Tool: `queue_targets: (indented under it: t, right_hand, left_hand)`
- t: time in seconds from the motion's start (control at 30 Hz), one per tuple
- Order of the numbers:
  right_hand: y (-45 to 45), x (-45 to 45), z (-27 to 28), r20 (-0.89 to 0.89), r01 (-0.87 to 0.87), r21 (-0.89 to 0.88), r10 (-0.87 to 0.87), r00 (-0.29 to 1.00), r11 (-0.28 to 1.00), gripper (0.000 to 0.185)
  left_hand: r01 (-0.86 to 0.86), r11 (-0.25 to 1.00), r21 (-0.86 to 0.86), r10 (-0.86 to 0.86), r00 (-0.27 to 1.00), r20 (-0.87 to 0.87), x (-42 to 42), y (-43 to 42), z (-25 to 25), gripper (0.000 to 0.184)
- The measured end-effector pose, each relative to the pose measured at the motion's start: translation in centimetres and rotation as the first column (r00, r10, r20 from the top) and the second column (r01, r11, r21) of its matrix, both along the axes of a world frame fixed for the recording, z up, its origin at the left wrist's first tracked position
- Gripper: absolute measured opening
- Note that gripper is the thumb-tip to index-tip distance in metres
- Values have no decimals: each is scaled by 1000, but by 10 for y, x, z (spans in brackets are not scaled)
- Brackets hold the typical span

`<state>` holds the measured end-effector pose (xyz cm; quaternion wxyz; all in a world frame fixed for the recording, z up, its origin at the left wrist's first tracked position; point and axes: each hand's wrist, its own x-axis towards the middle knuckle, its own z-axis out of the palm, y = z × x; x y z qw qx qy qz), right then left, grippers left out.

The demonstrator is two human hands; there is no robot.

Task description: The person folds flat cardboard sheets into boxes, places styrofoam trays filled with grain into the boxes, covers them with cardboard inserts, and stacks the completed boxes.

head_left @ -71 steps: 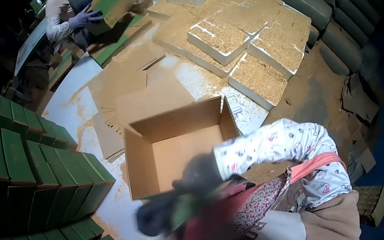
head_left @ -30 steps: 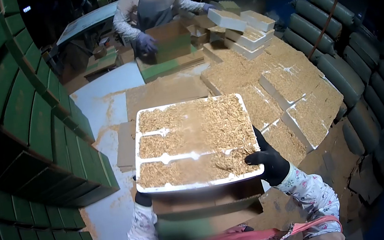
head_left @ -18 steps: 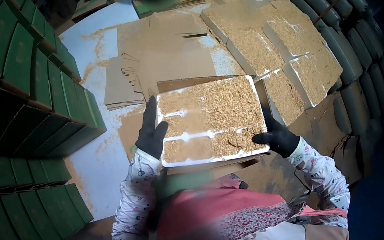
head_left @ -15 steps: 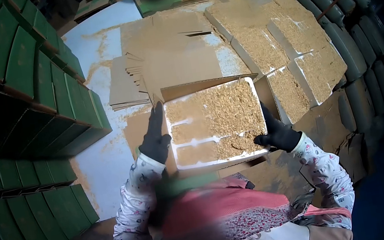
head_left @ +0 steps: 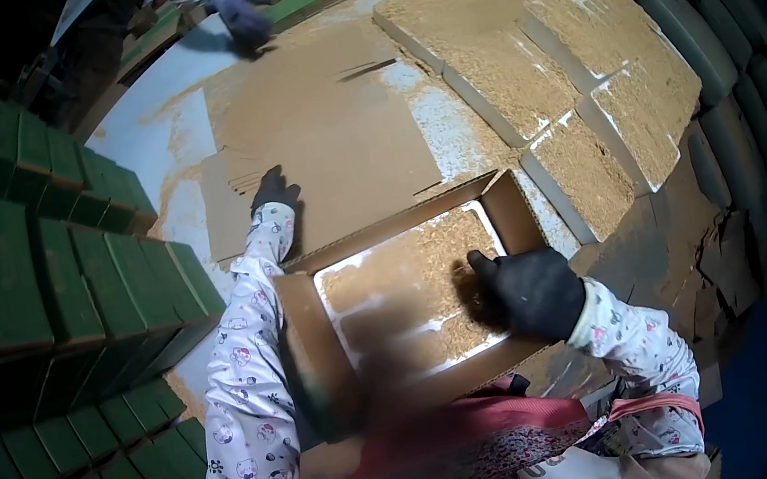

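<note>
A white tray point(head_left: 391, 284) filled with wood shavings lies inside an open cardboard box point(head_left: 305, 324) near my body. Over the tray's right side is my right hand point(head_left: 537, 295), black-gloved, with thumb extended and the other fingers partly hidden; whether it grips anything does not show. Beyond the box's left far corner, my left hand point(head_left: 275, 192), also gloved, has its fingers apart over flat cardboard sheets point(head_left: 326, 137) and holds nothing. A dark blur covers the box's near left part.
Green boxes point(head_left: 56, 284) are stacked at the left. More shavings-filled trays point(head_left: 586, 175) stand on the right of the table, with grey-green sacks point(head_left: 688, 26) beyond. A co-worker's gloved hand point(head_left: 242, 14) is over the far side.
The tray has gone down from both my hands into the box. My left hand has moved off it, forward onto the cardboard sheets. A co-worker's hand has come into view at the far side.
</note>
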<state>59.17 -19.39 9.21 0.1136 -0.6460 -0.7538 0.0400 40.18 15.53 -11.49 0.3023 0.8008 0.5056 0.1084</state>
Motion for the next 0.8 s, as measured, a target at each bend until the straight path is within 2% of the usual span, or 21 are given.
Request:
queue_targets:
  t: [0.03,0.07,0.1,0.13,0.17,0.2,0.23,0.3,0.33,0.37,0.43,0.53,0.57,0.63,0.67,0.7,0.77,0.8]
  right_hand:
    - [2,4,27,-86,149,26,-146,985,989,46]
    - [-3,19,32,-246,291,211,-238,940,933,38]
    - [-9,36,29,-362,463,327,-344,866,823,28]
    - [-15,52,19,-478,638,340,-458,750,691,22]
    - [-21,72,4,-575,775,255,-554,603,578,20]
    - [-27,92,-23,-614,839,141,-619,490,525,21]
    - [-32,109,-57,-542,861,76,-704,459,503,22]
    - [-39,112,-117,-421,865,-195,-836,352,462,27]
    - [-41,107,-136,-238,776,-131,-780,579,617,29]
    - [-29,104,-156,-232,800,-433,-909,346,415,33]
    - [-14,97,-181,-90,821,-397,-908,410,410,38]
    - [5,94,-215,21,854,-387,-923,384,346,41]
    - [10,95,-221,-51,849,-441,-953,299,290,35]
    - [8,100,-240,-164,824,-493,-960,226,278,28]
    - [3,103,-242,-222,830,-444,-939,264,339,23]
    - [0,110,-257,-277,840,-437,-936,217,323,21]
    - [-7,122,-244,-369,778,-520,-914,167,352,24]
    - [-12,129,-263,-390,807,-466,-903,182,364,28]
  left_hand:
    - [79,990,113,-73,996,-55,-5,35,-56,62]
    - [102,987,126,-76,978,-194,-2,40,-54,65]
    - [135,981,137,-83,940,-331,3,33,-41,67]
    - [129,985,118,-67,900,-431,13,21,-21,65]
    - [116,987,110,-42,850,-525,21,9,-7,63]
    - [102,985,138,-24,878,-478,20,6,-12,59]
    - [81,983,167,-1,902,-432,17,6,-15,55]
    - [173,968,179,-93,918,-386,13,8,-9,51]
    - [196,968,159,-142,942,-303,10,10,-4,49]
    - [210,959,190,-156,951,-268,12,11,2,46]
    - [131,991,8,-124,957,-262,15,1,23,42]
    - [144,978,-149,-160,982,-103,-14,7,33,37]
    - [163,957,-242,-183,981,-62,-13,-8,58,30]
    - [289,953,-91,-292,956,-17,-31,-20,85,23]
    - [284,957,57,-284,959,1,-39,-28,105,20]
    - [269,942,202,-279,960,23,-47,-36,125,18]
    - [-25,967,253,-57,949,311,-77,-47,152,15]
    - [-46,931,363,-75,947,313,-73,-72,183,15]
